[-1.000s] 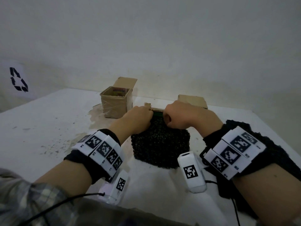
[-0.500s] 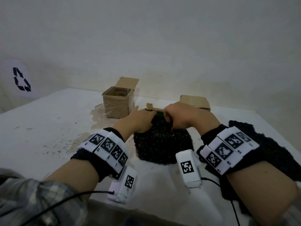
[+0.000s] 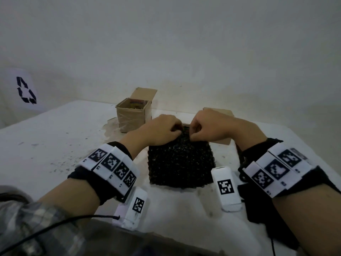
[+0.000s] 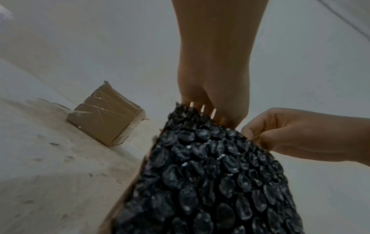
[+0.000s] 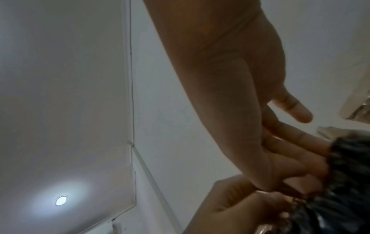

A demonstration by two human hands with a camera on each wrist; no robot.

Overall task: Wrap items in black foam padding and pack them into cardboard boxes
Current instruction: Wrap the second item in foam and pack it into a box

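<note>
While both hands are busy mid-frame in the head view, the near edge of the worktop [image 3: 180,215] only has the wrist gear over it. Just past that sits the foam [image 3: 181,163], a black bubbly bundle wrapped round something I can't see. The left hand [image 3: 162,130] and right hand [image 3: 208,128] are both pinching its far top edge, fingers curled onto the wrap, so each grip is closed on foam. Looks like the wrapping is nearly done, just being tucked shut. More foam is under the right forearm at lower right. Behind, upper middle, an open box [image 3: 132,117] has something colourful inside; another box [image 3: 224,141] hides behind the right hand. Boxing this bundle is left, I'd guess.
</note>
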